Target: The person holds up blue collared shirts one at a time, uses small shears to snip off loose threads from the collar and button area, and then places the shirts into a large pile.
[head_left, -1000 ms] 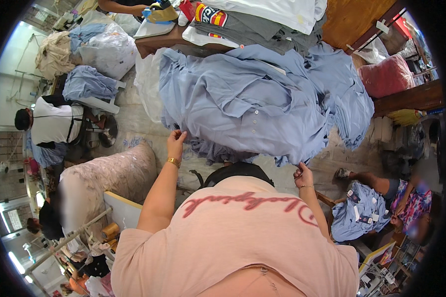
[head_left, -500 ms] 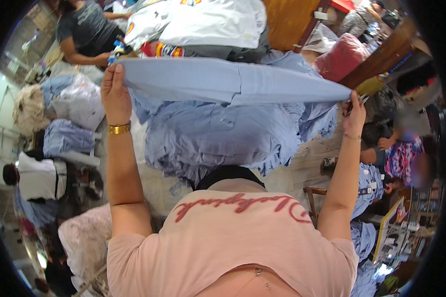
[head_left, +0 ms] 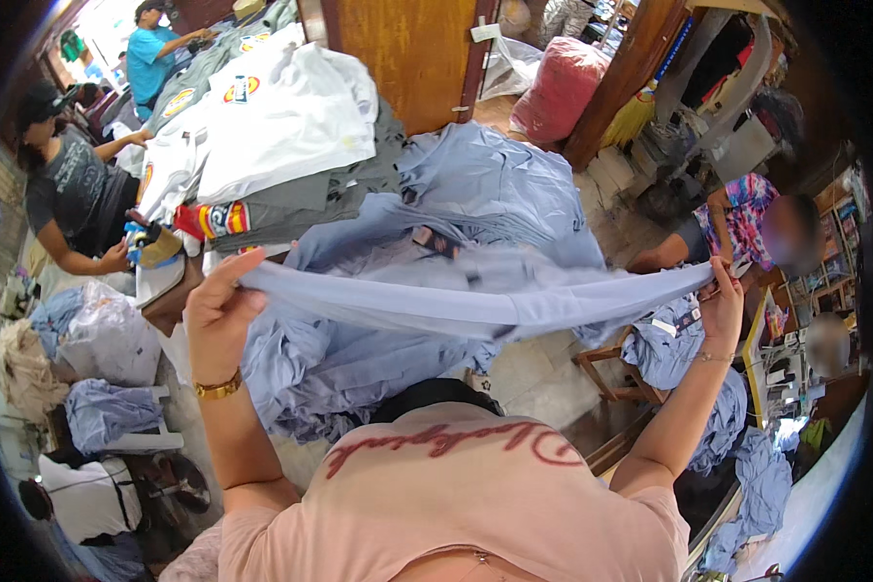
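Observation:
A light blue shirt [head_left: 475, 306] is stretched between my two hands, its long edge sagging slightly in the middle and its lower folds blurred. My left hand [head_left: 221, 315], with a gold band at the wrist, pinches one end between thumb and fingers. At the other end my right hand [head_left: 723, 310] grips the cloth, and a small metal tip beside those fingers is too small to name. Beneath and beyond the held shirt lies a heap of light blue shirts [head_left: 495, 179]. A dark label [head_left: 436, 242] shows just beyond the stretched edge; which shirt bears it I cannot tell.
White shirts [head_left: 291, 126] and grey garments are stacked at the far left, where a person in dark clothes [head_left: 78, 184] stands. A wooden panel [head_left: 398, 58] and a red sack [head_left: 560, 89] are at the back. Someone seated [head_left: 737, 218] is at right, near a wooden stool [head_left: 606, 373].
The view has swung to the right. The shirt between my hands has gone from a wide, flat fold to a narrower, sagging band. Both hands keep their hold.

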`<state>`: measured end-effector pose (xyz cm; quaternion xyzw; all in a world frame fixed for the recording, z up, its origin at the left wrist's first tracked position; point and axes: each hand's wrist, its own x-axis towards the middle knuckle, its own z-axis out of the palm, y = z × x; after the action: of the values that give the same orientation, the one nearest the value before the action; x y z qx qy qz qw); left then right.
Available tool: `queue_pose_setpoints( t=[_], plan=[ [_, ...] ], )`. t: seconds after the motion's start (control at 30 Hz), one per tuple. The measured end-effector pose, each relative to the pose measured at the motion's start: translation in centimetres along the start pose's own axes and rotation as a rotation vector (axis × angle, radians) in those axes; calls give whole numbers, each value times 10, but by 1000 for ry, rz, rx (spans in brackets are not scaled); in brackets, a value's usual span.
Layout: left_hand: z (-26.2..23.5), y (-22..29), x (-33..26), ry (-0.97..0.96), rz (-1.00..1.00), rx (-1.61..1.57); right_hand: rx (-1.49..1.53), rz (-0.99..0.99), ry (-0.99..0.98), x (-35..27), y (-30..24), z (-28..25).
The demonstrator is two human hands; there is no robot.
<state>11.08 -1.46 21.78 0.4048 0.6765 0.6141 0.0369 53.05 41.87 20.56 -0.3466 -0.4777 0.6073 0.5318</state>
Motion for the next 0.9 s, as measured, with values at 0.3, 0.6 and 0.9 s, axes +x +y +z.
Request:
queue_pose_setpoints(
  t=[0.3,0.6,0.9],
  plan=[
    [160,-101,155,-183,-192,448,-967,-221,-261,195,80,-34],
    [217,-71,306,232,428,565,-415,-346,-120,367,88,41],
    [250,-162,242,-85,187,845,-719,-197,-225,401,315,9]
  ],
)
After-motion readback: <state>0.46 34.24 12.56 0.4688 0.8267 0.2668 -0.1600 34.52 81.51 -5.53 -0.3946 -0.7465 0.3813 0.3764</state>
